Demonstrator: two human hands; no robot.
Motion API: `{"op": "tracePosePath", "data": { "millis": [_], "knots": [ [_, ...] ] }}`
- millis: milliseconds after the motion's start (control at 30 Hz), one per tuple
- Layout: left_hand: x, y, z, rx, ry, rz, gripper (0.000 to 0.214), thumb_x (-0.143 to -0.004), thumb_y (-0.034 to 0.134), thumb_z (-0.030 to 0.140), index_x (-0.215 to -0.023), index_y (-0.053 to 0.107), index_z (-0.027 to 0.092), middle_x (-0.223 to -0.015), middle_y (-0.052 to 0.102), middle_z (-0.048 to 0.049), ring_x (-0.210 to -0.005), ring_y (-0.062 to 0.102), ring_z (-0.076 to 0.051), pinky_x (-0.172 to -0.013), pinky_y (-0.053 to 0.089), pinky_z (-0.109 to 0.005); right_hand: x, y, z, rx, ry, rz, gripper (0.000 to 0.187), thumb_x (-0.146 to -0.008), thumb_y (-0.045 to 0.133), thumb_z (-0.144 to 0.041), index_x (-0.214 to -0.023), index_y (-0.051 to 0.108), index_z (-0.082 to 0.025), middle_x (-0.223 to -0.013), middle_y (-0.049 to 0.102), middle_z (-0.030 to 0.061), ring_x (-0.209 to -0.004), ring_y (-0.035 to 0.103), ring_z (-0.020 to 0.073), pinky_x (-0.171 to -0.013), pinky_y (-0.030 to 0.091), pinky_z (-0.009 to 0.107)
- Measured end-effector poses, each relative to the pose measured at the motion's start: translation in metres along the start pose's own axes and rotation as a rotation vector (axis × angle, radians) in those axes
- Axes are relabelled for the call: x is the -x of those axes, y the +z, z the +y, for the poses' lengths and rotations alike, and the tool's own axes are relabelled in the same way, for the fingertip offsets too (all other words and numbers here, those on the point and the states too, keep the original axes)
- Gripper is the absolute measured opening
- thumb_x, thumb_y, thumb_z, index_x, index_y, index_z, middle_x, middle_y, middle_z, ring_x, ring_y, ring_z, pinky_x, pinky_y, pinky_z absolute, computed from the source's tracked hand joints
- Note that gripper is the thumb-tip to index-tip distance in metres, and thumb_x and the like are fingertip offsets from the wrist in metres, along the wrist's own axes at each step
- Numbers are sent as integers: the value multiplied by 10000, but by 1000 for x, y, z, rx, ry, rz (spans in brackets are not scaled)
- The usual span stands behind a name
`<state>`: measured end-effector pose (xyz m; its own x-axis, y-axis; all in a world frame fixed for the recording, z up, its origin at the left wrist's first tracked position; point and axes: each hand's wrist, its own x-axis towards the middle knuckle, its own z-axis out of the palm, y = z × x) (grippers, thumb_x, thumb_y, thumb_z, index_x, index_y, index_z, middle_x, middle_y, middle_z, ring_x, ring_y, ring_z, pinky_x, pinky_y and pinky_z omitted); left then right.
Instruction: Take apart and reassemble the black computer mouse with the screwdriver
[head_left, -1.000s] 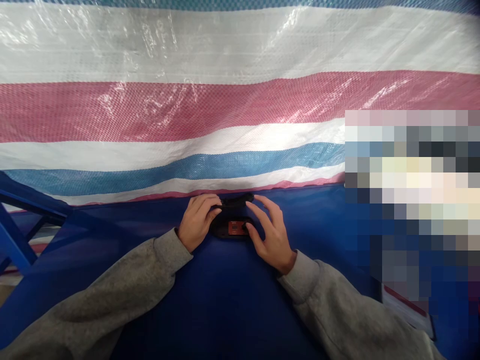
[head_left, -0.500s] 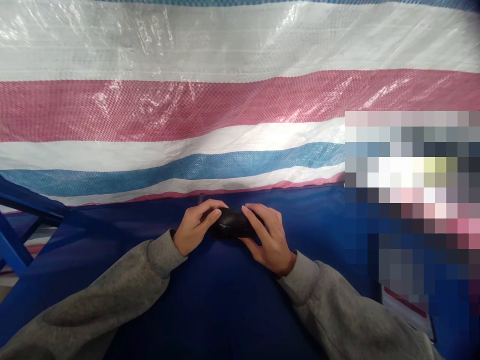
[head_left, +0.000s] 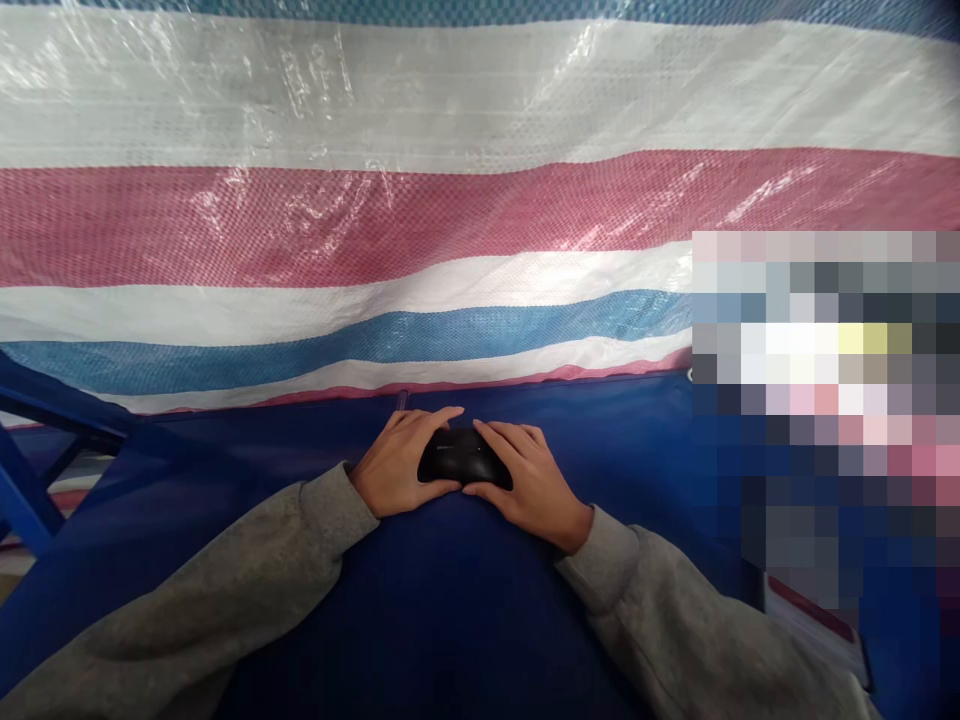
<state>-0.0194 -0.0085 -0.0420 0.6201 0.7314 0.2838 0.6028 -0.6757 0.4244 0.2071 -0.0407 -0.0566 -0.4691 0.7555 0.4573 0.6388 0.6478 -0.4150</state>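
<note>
A small black oval case [head_left: 457, 458] lies closed on the blue table [head_left: 450, 600]. My left hand [head_left: 397, 462] cups its left end, fingers curved over the far edge and thumb along the near side. My right hand [head_left: 525, 478] wraps its right end, fingers over the top and thumb at the near edge. Both hands grip the case between them. Grey sleeves cover both forearms.
A striped white, red and blue woven tarp [head_left: 420, 220] hangs as a wall right behind the table. A blue metal frame [head_left: 37, 440] stands at the left. A blurred-out area fills the right side, with a white and red flat object [head_left: 817, 615] below it.
One second ago the case stood open, its lid raised and a red inside showing. The lid came down, and both hands now press around the closed case, slightly nearer to me.
</note>
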Motion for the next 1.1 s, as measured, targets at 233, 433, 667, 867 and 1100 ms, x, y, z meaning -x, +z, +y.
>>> {"op": "tracePosePath", "data": {
  "millis": [233, 433, 667, 867, 1100],
  "knots": [
    [0, 0, -1, 5, -5, -2, 802, -726, 760, 449, -1381, 348, 239, -1093, 653, -81, -1033, 615, -278, -942, 421, -481, 1, -2, -2, -1, 24, 16, 534, -890, 616, -394, -1357, 497, -165, -1259, 606, 160, -1165, 566, 306, -980, 437, 515],
    [1, 1, -4, 24, 7, 13, 787, -717, 761, 452, -1367, 370, 240, -1094, 657, -71, -1040, 614, -273, -947, 422, -471, -1, -4, -3, -11, 36, -14, 520, -869, 647, -363, -1334, 521, -168, -1230, 612, 152, -1148, 570, 304, -968, 455, 501],
    [-1, -1, 1, 3, -19, 22, 733, -684, 784, 419, -1294, 422, 233, -1050, 671, -64, -1000, 631, -275, -937, 430, -477, -1, -5, -4, -23, 65, 20, 493, -848, 660, -359, -1294, 556, -178, -1202, 628, 139, -1128, 571, 302, -958, 445, 501],
    [0, 1, -1, 8, -7, 17, 672, -713, 758, 444, -1266, 438, 236, -1080, 666, -64, -1027, 622, -269, -945, 420, -471, -1, -5, -5, -28, 63, 50, 483, -831, 667, -353, -1271, 572, -177, -1177, 635, 139, -1101, 580, 306, -945, 448, 507],
    [0, 1, -2, 22, -8, 12, 655, -717, 750, 445, -1264, 453, 238, -1120, 661, -74, -1043, 618, -275, -943, 426, -473, 0, -5, -5, -44, 68, 60, 479, -833, 662, -364, -1268, 576, -184, -1178, 627, 136, -1086, 580, 307, -937, 456, 508]
  ]
}}
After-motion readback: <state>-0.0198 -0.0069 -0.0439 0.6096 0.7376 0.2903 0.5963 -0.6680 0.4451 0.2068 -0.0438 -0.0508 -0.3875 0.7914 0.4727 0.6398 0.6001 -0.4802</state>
